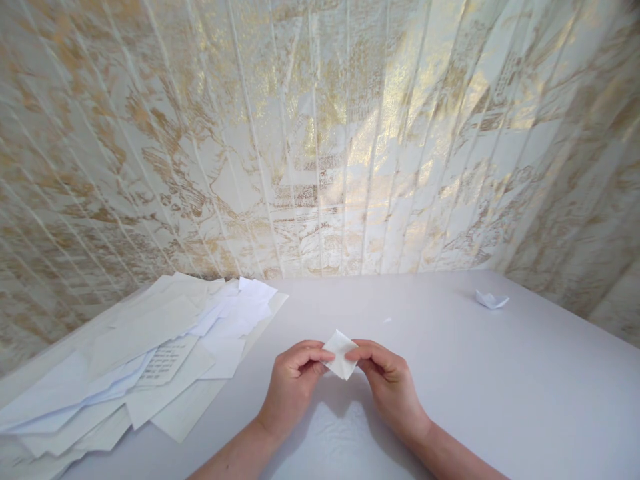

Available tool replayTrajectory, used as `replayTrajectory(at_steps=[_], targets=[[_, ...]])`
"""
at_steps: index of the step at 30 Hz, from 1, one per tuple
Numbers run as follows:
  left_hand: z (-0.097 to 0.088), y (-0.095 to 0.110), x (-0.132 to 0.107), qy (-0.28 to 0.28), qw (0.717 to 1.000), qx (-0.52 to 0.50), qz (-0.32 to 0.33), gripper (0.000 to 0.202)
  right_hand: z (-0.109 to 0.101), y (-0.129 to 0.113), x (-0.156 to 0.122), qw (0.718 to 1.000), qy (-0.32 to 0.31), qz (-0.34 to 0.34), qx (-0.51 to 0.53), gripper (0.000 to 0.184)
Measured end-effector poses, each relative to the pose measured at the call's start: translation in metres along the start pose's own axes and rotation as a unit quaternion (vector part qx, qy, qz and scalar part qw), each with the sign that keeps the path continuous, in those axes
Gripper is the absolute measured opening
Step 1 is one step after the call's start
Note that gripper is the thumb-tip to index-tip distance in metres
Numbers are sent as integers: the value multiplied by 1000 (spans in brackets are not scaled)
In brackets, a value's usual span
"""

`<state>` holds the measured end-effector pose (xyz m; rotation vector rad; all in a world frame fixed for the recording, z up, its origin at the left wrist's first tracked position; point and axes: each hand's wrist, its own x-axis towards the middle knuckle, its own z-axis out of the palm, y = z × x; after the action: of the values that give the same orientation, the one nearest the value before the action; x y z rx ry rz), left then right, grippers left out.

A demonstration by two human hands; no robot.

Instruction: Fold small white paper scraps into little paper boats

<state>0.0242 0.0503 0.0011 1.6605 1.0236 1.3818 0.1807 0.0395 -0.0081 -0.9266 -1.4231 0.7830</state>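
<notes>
A small folded white paper square [340, 353] is held just above the white table [500, 400], near its front middle. My left hand [295, 385] pinches the paper's left edge with fingers curled. My right hand [387, 383] pinches its right edge between thumb and fingers. Both hands are closed on the paper and meet at it.
A loose pile of white paper sheets [135, 360] spreads over the table's left side. A small folded paper boat [491, 300] lies at the far right. A wall with gold-patterned covering [320, 133] rises behind the table and along its right.
</notes>
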Motion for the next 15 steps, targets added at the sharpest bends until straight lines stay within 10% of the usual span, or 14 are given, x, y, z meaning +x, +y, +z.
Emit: replayTrajectory(at_steps=[15], targets=[[0,-1,0,22,998,-8,-54,8,-2,5,0,999,13,36,16,5]])
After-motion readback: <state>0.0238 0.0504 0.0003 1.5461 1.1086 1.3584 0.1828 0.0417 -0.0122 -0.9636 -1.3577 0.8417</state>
